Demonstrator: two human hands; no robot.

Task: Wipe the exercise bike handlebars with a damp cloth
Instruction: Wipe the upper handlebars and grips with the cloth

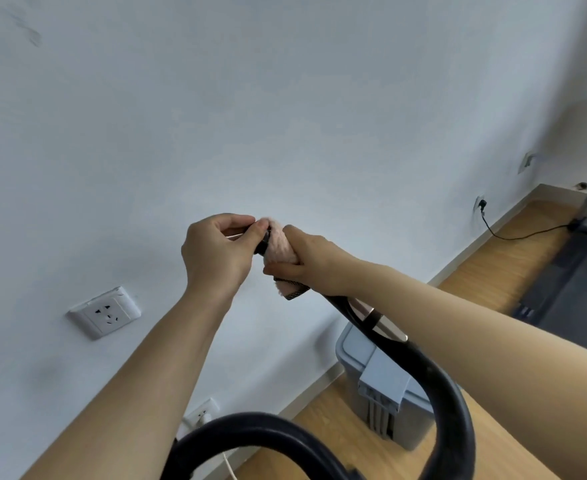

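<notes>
right hand (314,259): clamped on pink cloth (280,249) around handlebar (434,379) tip | left hand (215,251): pinching handlebar end, just beside right hand

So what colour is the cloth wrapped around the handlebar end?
Pale pink with a fluffy texture, seen in the head view: the cloth is gripped by the right hand.

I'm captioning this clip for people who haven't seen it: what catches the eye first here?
Mid-frame, the right hand wraps a pink cloth around the tip of the black handlebar, while the left hand pinches the bar's end. Behind them is a pale wall with a white socket at lower left.
</notes>
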